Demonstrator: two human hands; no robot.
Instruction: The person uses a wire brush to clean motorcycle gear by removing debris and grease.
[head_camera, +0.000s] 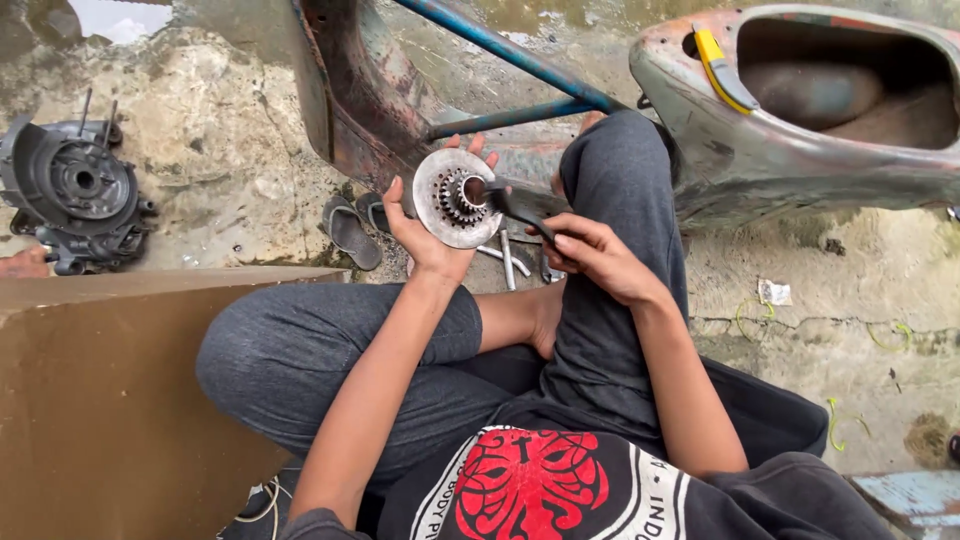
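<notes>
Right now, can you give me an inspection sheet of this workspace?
Surface: rough, stained concrete floor.
Job's things: round metal disc with toothed centre gear, held up; dark bent metal tool, its end at the gear.
Clutter: loose metal rods, grey sandal, dark engine casing, brown board.
Grips: left hand holds disc; right hand holds tool.
Cables: white cord, thin yellow strands.
Surroundings: rusty scooter body, blue tube.
</notes>
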